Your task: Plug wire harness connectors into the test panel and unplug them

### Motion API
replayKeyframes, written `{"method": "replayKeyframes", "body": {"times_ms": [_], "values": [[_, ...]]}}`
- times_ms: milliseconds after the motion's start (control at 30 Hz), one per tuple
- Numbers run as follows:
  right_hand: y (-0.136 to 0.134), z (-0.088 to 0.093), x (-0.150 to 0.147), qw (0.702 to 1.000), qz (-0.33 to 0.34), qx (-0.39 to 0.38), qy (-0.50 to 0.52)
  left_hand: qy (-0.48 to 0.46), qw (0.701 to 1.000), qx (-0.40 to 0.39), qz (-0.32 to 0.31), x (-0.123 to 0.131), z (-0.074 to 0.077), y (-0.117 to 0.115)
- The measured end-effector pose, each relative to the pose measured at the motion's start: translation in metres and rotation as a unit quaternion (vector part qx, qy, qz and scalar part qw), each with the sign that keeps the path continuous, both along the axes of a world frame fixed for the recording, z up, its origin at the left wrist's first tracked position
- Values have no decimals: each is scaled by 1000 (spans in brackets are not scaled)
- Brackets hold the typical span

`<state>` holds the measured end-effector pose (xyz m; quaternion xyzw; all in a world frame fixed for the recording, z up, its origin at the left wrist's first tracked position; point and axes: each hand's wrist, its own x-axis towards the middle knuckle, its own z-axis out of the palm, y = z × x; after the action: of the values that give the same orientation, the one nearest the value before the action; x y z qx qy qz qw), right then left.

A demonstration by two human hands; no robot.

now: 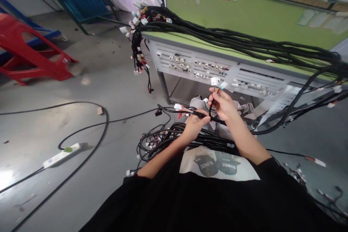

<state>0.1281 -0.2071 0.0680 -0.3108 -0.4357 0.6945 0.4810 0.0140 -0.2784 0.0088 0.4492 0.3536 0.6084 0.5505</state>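
Observation:
My left hand [196,125] is closed around a black wire harness [221,120] in front of my body. Past its fingers, a white connector [178,107] with coloured wires sticks out to the left. Higher and to the right, my right hand [221,103] pinches a branch of the same harness. That branch ends in a white connector [214,81] and a smaller white-and-teal connector [223,85], both above the fingertips. Below my hands, a bundle of more black harnesses [174,134] lies across my lap, its loose ends hanging left.
Ahead stands a bench with a white panel [190,61] holding rows of connector sockets. Long black harnesses [217,36] lie along its green top. A red stool [29,50] is at the left. A power strip [62,156] and its cable lie on the floor.

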Motion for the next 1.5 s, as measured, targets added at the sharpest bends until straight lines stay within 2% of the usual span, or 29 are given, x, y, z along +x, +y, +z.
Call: {"method": "replayKeyframes", "body": {"times_ms": [100,200,300,500,600,733,900,1133,1267,1500], "values": [[4,-1,-1,1000,-14,-3,27,11,1000,8,-9,2,-3,0],[13,0,-5,998,-45,-5,38,16,1000,8,13,4,-8,6],[29,-1,-12,997,-75,-2,21,11,998,14,53,4,-12,20],[79,-14,-34,993,-113,-19,6,-33,996,-19,74,-4,-14,57],[112,-25,-44,988,-118,-91,50,-53,992,-59,97,-10,-15,83],[154,-32,-54,960,-112,-219,132,-68,986,-99,114,-17,-16,122],[189,-34,-63,940,-88,-264,198,-83,983,-108,124,-21,-18,157],[196,-42,-68,933,-87,-260,233,-70,983,-116,122,-27,-27,169],[196,-44,-74,941,-93,-237,224,-72,983,-115,126,-34,-25,169],[204,-43,-87,930,-156,-220,250,-79,982,-104,139,-38,-21,176]]}}
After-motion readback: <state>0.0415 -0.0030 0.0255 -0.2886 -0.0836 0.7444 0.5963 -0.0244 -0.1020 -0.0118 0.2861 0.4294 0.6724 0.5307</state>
